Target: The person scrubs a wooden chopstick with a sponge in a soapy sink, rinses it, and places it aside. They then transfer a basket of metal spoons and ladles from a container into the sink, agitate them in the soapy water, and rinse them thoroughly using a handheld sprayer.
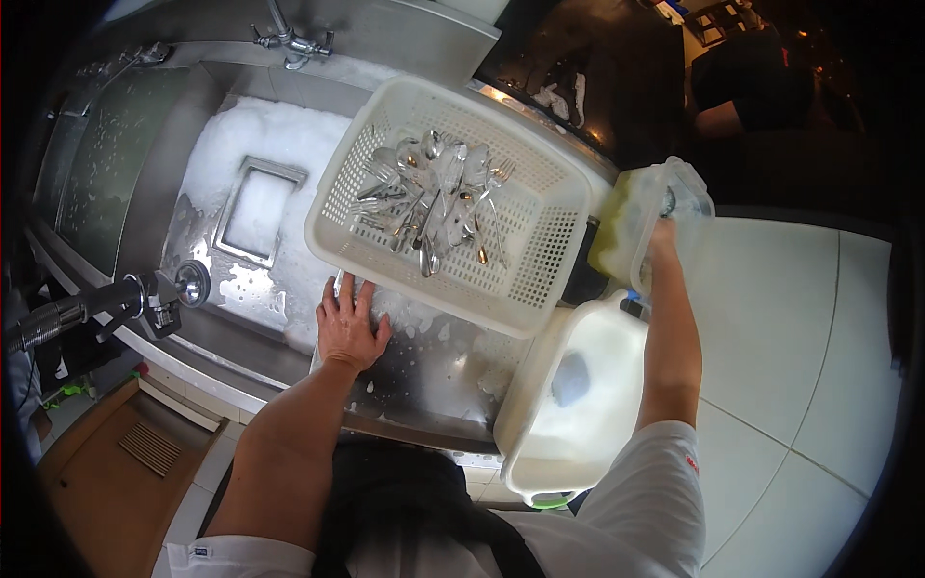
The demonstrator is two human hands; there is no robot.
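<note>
My left hand (352, 325) rests palm down with its fingers spread on the wet stainless-steel drainboard (448, 383). Its fingertips reach the near left side of a white perforated plastic basket (556, 289), and a white edge shows under the hand. Spoons and forks (441, 195) lie in a loose pile inside the basket. My right hand (663, 235) reaches into a translucent plastic container (643, 188) tilted at the right, with yellowish-green liquid and foam in it. A shiny metal object (668, 201) shows at its fingertips; whether the hand grips it is unclear.
A sink filled with foam (289, 130) lies left of the basket, with a square metal frame (224, 242) in it. A spray hose (87, 311) juts in from the left. Below the container stands a white plastic tub (600, 433). Another person (751, 87) is at upper right.
</note>
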